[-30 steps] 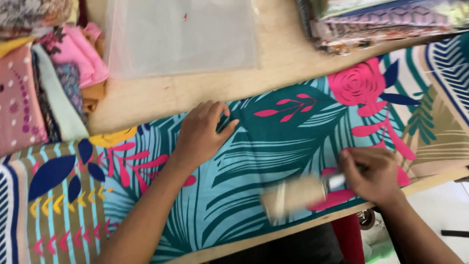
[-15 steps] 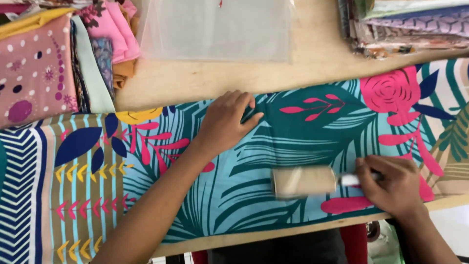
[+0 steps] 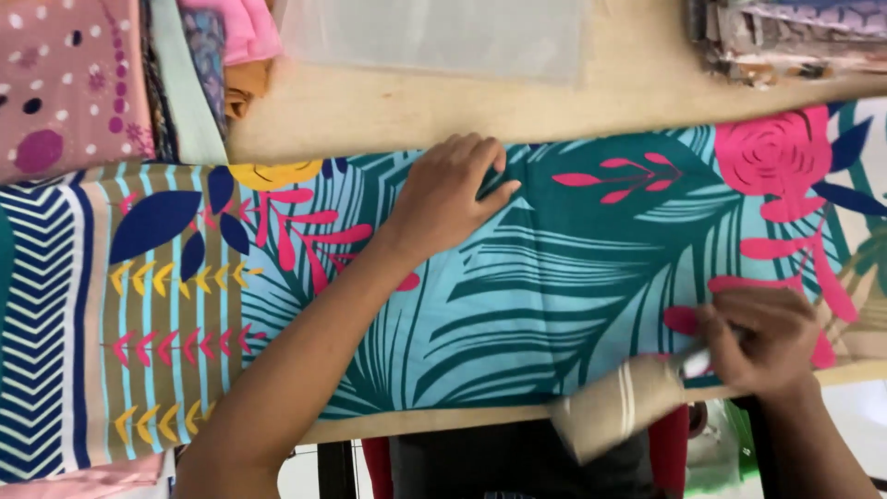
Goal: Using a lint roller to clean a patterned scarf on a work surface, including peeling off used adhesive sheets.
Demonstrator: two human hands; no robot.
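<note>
A long strip of printed fabric (image 3: pixel 554 277), teal with leaf shapes, pink flowers and striped bands, lies flat across a wooden table (image 3: pixel 388 111). My left hand (image 3: pixel 448 194) presses palm-down on the cloth near its far edge. My right hand (image 3: pixel 762 337) grips the handle of a lint roller (image 3: pixel 619 407). The roller's beige drum sits at the near edge of the fabric, tilted and partly hanging past the table's front edge.
A stack of folded fabrics (image 3: pixel 111 74) in pink, dotted and patterned prints lies at the back left. A clear plastic sheet (image 3: pixel 434 37) rests at the back middle. More folded cloth (image 3: pixel 785 37) is piled at the back right.
The right hand has drawn the lint roller toward the near edge of the table, off the middle of the cloth. The left hand stays pressed in place.
</note>
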